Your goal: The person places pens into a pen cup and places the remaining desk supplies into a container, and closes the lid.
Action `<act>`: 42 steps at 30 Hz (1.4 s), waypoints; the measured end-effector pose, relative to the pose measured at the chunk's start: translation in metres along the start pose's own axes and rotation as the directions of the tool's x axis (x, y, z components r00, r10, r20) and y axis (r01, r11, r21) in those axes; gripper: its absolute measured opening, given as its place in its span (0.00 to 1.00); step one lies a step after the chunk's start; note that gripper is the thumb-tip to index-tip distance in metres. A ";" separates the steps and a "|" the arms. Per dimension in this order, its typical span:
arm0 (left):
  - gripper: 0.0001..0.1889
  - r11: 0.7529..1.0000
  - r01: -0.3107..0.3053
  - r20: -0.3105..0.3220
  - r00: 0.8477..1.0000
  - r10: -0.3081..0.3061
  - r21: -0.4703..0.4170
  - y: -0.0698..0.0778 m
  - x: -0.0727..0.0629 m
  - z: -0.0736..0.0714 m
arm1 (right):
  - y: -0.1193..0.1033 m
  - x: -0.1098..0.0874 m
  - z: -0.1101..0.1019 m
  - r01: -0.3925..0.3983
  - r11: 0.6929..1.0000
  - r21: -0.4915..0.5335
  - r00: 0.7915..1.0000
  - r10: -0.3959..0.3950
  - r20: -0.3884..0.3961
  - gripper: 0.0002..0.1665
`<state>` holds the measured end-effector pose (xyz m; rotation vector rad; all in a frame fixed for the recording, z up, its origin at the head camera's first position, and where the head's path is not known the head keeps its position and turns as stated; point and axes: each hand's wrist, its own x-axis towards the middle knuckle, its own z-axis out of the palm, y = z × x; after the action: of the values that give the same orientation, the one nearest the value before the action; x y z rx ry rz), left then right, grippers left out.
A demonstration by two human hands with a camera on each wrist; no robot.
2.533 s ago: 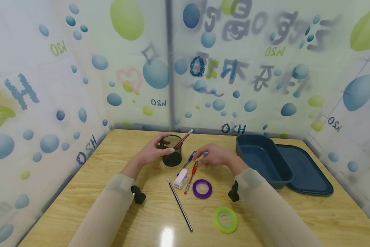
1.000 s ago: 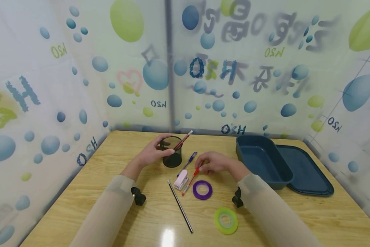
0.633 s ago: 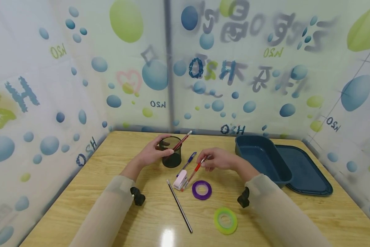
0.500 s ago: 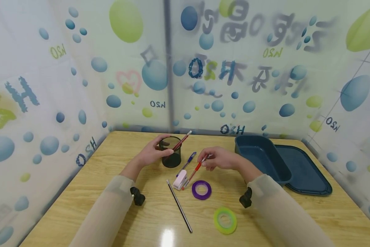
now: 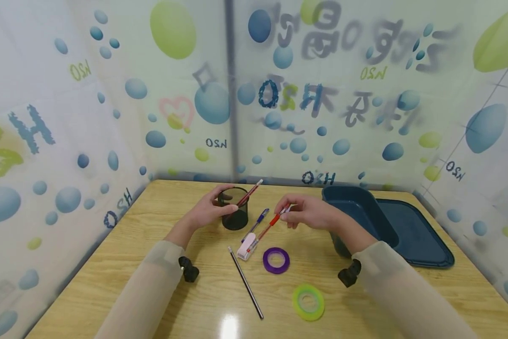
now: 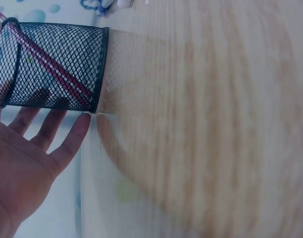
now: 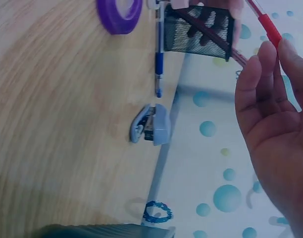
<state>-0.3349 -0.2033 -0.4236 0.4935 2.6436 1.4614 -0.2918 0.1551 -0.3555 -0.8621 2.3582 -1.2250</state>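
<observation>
At the back of the table stands a black mesh pen holder [image 5: 235, 220], with a dark red pencil [image 5: 254, 189] leaning in it. My left hand [image 5: 205, 208] holds the pen holder, thumb across the near side and fingers round the far side. Between thumb and fingertips my right hand [image 5: 308, 212] pinches a red pen [image 5: 275, 220], raised and slanting with its lower end over a pale pink stapler [image 5: 246, 249]. A blue pen [image 5: 260, 218] lies between the pen holder and that stapler. In the right wrist view a small blue stapler [image 7: 162, 126] lies beyond the blue pen.
Nearer me lie a black pencil [image 5: 246, 283], a purple tape roll [image 5: 266, 262] and a yellow-green tape roll [image 5: 298, 303]. On the right, partly behind my right forearm, stands a dark blue bin [image 5: 351, 200] beside its flat lid [image 5: 425, 230]. Patterned curtains border the table.
My right hand has taken the red pen from the table and moved it up and to the right. The left hand stays on the pen holder.
</observation>
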 end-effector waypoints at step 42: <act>0.41 1.000 -0.012 0.002 1.000 0.012 -0.018 -0.003 0.001 0.001 | -0.015 0.052 0.017 0.034 0.999 0.016 0.921 -0.025 -0.389 0.15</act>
<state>-0.3364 -0.2035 -0.4265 0.5094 2.6282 1.4851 -0.3165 0.1042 -0.3536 -0.6990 2.6357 -1.5546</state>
